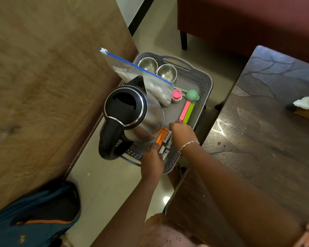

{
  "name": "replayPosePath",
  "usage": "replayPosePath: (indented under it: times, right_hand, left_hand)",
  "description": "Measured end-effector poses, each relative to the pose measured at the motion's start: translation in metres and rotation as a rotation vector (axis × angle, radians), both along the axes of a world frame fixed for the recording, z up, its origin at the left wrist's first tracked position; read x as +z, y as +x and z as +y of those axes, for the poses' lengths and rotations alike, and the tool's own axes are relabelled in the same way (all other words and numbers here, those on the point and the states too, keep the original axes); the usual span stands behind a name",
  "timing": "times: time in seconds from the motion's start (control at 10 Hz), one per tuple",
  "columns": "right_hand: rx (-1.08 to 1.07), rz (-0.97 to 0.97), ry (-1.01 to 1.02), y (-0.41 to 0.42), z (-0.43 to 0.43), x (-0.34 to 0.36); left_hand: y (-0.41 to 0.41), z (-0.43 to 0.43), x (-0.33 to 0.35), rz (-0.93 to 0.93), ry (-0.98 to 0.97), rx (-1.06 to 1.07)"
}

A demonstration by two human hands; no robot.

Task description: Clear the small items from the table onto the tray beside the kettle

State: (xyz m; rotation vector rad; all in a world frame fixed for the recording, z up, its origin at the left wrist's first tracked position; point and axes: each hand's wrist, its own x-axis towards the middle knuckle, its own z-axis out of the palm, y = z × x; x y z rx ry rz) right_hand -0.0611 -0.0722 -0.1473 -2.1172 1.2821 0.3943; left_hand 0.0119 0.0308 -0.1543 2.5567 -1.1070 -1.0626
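Note:
A grey perforated tray (202, 86) sits low between two tables, with a steel kettle (132, 113) with a black lid on its left side. Both hands reach into the tray's near end. My left hand (152, 161) has its fingers curled at a cluster of small white labelled packets (165, 150) and an orange clip (161, 135). My right hand (182, 132), wearing a bracelet, is curled over the same packets; its fingertips are hidden. Pink (185, 110) and green clips (190, 112), a green scoop (192, 95), a pink-lidded jar (177, 96), two steel bowls (157, 67) and a zip bag (141, 75) lie in the tray.
A brown wooden tabletop (43, 86) fills the left. A dark patterned table (266, 131) stands at the right with a white tissue box (307, 104) at its far edge. A blue bag (36, 216) lies on the floor near left; a maroon sofa (248, 20) stands behind.

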Motion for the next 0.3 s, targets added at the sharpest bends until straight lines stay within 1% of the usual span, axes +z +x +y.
replayPosePath:
  times: [0.1,0.2,0.3]
  right_hand:
    - [-0.011,-0.152,-0.238,-0.015,0.014,-0.003]
    - [0.002,-0.210,-0.428,-0.032,0.023,-0.002]
    - [-0.001,-0.147,-0.537,-0.060,0.044,0.001]
  left_hand:
    - [0.003,0.004,-0.002,-0.024,-0.015,-0.056]
    - [0.002,0.008,0.000,-0.061,-0.045,-0.114]
    - [0.002,0.020,0.008,-0.112,-0.133,-0.174]
